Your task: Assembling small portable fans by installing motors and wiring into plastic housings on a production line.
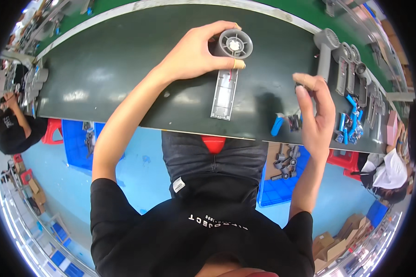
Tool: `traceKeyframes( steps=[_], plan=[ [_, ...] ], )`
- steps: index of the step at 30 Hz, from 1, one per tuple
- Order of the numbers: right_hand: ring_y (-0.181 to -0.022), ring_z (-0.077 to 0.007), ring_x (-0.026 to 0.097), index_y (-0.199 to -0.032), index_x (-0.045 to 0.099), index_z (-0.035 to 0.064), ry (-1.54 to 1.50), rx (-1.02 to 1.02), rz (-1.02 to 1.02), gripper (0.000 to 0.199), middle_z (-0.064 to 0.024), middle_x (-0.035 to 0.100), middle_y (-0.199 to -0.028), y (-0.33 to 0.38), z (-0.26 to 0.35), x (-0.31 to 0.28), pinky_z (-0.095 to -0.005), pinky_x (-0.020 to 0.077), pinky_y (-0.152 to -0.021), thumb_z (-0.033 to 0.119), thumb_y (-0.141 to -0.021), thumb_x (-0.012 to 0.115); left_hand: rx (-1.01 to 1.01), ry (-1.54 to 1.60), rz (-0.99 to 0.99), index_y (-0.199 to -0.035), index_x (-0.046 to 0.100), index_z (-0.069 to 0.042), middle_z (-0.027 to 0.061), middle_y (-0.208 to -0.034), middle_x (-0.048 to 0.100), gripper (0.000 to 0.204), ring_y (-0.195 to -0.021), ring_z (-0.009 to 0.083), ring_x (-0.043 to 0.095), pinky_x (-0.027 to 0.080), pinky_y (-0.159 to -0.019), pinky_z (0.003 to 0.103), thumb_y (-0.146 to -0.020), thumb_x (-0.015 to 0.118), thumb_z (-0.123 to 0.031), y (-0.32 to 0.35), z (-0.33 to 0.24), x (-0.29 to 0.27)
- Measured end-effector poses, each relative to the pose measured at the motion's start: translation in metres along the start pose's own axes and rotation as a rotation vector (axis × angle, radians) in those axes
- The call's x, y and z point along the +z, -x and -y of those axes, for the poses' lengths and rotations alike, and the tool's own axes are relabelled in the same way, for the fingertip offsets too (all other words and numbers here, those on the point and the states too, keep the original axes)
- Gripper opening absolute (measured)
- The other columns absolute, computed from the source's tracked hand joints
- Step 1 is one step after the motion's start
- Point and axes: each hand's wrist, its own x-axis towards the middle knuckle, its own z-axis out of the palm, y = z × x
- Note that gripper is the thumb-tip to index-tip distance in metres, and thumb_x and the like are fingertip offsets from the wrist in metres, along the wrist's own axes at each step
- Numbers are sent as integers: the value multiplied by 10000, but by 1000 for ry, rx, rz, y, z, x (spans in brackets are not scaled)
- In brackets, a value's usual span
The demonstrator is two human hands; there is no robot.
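My left hand [193,53] is closed around the round head of a grey handheld fan housing [224,99], thumb on the near side and fingers on the far side. The housing's open handle points toward me, its hollow inside facing up, with a thin red wire near the head. A white hub shows in the middle of the ringed head. To the right, my right hand [318,111] is raised over the bench, thumb and forefinger pinched on a small dark thing I cannot make out. Below that hand lie a blue cylindrical battery [277,124] and a small dark part [294,123].
Several grey fan housings [327,51] line the bench's right side, near a pile of blue batteries with wires [351,122]. The dark green bench [125,60] ends just before my lap. A blue bin [275,191] holding grey parts stands below. Other people sit at both sides.
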Motion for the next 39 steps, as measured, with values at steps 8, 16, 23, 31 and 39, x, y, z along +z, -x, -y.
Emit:
traceKeyframes(
  steps=[8, 16, 23, 31, 39],
  plan=[
    [-806, -154, 589, -1155, 664, 15, 475, -204, -38, 256, -72, 640, -926, -32, 25, 25, -272, 472, -783, 17, -899, 644, 243, -287, -272, -1319, 561, -70, 88, -1226, 627, 696, -1173, 262, 551, 379, -1067, 397, -724, 829, -312, 23, 9, -3],
    [-962, -154, 652, -1221, 614, -41, -18, 121, -85, 312, -91, 672, -1066, -16, 17, 16, -293, 504, -865, 47, -924, 645, 511, -425, -22, -1085, 649, -49, 81, -1099, 610, 478, -1103, 272, 509, 391, -933, 415, -693, 813, -268, 17, -29, 32],
    [-898, -157, 655, -1252, 594, -27, -217, 134, -192, 318, -105, 669, -1022, -4, 11, -1, -291, 518, -839, 91, -957, 604, 484, -686, 142, -972, 679, -29, 62, -977, 652, 301, -1112, 247, 508, 369, -956, 416, -738, 777, -192, 9, -36, 51],
    [-834, -102, 618, -1240, 614, -11, -217, 246, -135, 305, -53, 666, -969, 8, -13, -6, -243, 488, -782, 101, -956, 618, 500, -315, 165, -855, 710, -50, 43, -808, 671, 115, -919, 215, 582, 406, -872, 382, -844, 670, -158, 8, -38, 68],
    [-805, -62, 537, -1178, 642, 33, -40, 262, -288, 242, 2, 617, -940, 16, -28, -20, -214, 449, -741, 151, -972, 592, 328, -337, 73, -877, 721, -47, 82, -823, 681, 185, -868, 263, 611, 439, -818, 395, -835, 678, -222, 17, -53, 71]
  ],
)
